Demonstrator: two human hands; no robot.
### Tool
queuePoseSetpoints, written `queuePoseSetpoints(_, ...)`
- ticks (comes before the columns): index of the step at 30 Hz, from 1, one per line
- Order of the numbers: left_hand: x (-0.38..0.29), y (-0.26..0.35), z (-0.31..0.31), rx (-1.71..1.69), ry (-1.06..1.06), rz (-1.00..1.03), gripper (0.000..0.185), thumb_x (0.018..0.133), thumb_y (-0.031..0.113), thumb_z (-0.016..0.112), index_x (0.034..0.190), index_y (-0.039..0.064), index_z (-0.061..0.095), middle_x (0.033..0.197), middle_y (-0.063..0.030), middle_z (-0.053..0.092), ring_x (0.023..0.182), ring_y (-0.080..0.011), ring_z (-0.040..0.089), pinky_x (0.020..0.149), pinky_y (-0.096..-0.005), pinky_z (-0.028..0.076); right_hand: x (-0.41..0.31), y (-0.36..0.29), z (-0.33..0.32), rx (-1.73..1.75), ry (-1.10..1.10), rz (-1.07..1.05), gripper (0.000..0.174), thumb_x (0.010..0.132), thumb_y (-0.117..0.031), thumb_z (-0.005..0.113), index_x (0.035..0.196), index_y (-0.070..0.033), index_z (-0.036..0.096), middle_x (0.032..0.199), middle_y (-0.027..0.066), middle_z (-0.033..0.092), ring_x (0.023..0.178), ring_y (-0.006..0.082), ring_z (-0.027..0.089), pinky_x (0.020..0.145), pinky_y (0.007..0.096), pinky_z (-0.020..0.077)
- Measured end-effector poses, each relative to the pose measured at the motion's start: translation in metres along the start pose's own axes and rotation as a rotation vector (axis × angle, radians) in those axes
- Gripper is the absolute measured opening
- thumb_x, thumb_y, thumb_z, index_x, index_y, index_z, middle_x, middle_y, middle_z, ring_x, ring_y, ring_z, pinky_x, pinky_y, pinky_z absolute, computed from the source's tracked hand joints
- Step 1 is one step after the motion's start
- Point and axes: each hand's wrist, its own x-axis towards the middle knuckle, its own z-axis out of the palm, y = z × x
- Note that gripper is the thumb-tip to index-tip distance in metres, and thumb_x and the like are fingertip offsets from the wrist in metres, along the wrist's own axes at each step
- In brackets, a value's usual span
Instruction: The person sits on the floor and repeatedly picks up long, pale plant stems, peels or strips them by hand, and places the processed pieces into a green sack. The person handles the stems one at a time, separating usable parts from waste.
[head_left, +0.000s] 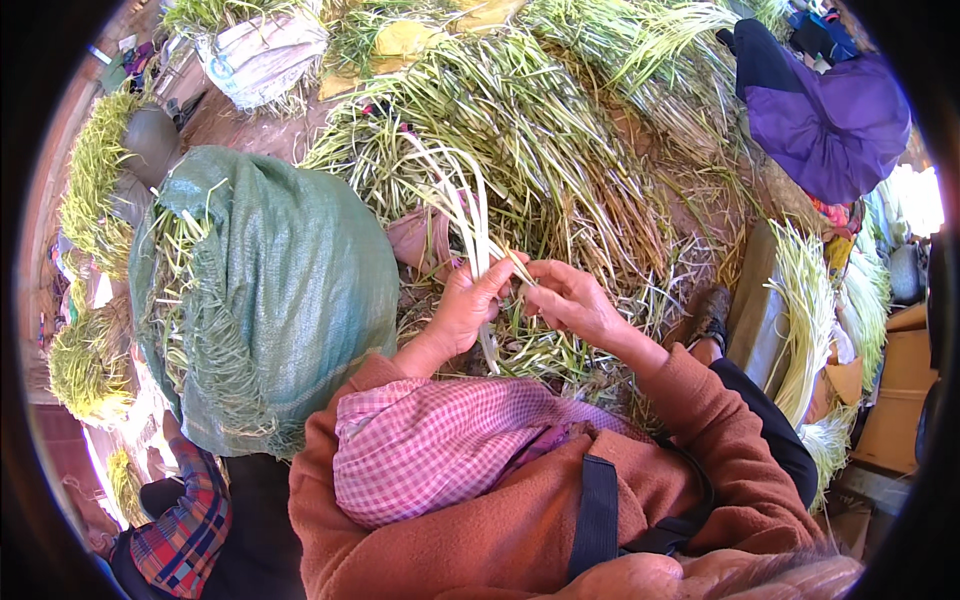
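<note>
My left hand is closed around several long pale stalks, which arch up and over in front of me, their lower ends sticking out beneath the hand. Close beside it on the right, my right hand pinches the end of a thinner pale-yellow stalk that slants out of the left hand. The fingertips of both hands nearly meet. Beyond them spreads a large heap of long green stalks, browner towards its right end. Cut scraps of stalk lie below the hands.
A bulging green woven sack of stalks stands at my left. Right of me are a wooden beam and a pale stalk bundle. A person in purple sits at upper right; another in a plaid sleeve is at lower left.
</note>
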Motion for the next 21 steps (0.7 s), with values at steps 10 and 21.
queuePoseSetpoints(10, 0.0, 0.011, -0.013, -0.141, 0.137, 0.262, 0.026, 0.095, 0.027, 0.053, 0.111, 0.006, 0.058, 0.093, -0.0008, 0.062, 0.075, -0.0037, 0.059, 0.041, -0.0131, 0.03, 0.011, 0.039, -0.01, 0.031, 0.294, -0.087, 0.019, 0.093, -0.019, 0.056, 0.097, 0.0, 0.062, 0.075, 0.0076, 0.066, 0.063, 0.0108, 0.063, 0.056, 0.0225, 0.0533)
queuePoseSetpoints(21, -0.003, 0.037, -0.032, -0.144, 0.174, 0.416, 0.024, 0.095, 0.025, 0.053, 0.108, 0.005, 0.058, 0.099, -0.0025, 0.061, 0.078, -0.0063, 0.059, 0.04, -0.0135, 0.031, -0.055, 0.141, -0.162, -1.34, 0.168, 0.24, 0.021, 0.079, -0.01, 0.051, 0.096, -0.01, 0.064, 0.087, 0.0156, 0.063, 0.085, 0.0394, 0.061, 0.075, 0.0468, 0.0486)
